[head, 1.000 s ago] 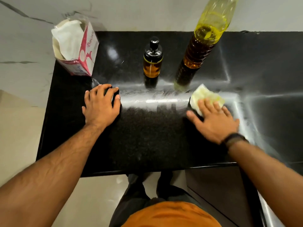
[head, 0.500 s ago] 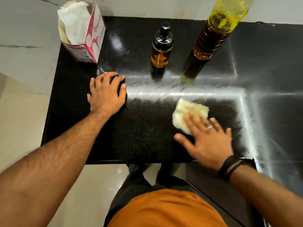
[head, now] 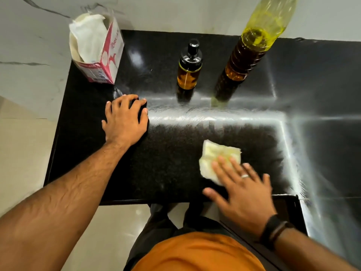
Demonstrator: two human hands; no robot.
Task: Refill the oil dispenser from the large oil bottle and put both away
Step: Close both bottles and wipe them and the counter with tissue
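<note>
A small oil dispenser [head: 189, 70] with a black pump top stands upright at the back of the black counter [head: 166, 163], holding amber oil. To its right stands the tall large oil bottle [head: 252, 53], its cap out of frame. My right hand [head: 241, 187] presses flat with straight fingers on a folded, oil-stained tissue [head: 216, 157] near the counter's front edge. My left hand [head: 126, 119] rests on the counter to the left, fingers curved over a dark object I cannot make out.
An opened pink-and-white tissue box [head: 97, 49] stands at the counter's back left corner. Bright smeared streaks [head: 214, 116] run across the counter in front of the bottles. The floor lies beyond the counter's left and front edges.
My right hand has slid the tissue from beside the large bottle's base towards me and leftwards, to near the front edge. The left hand has stayed put.
</note>
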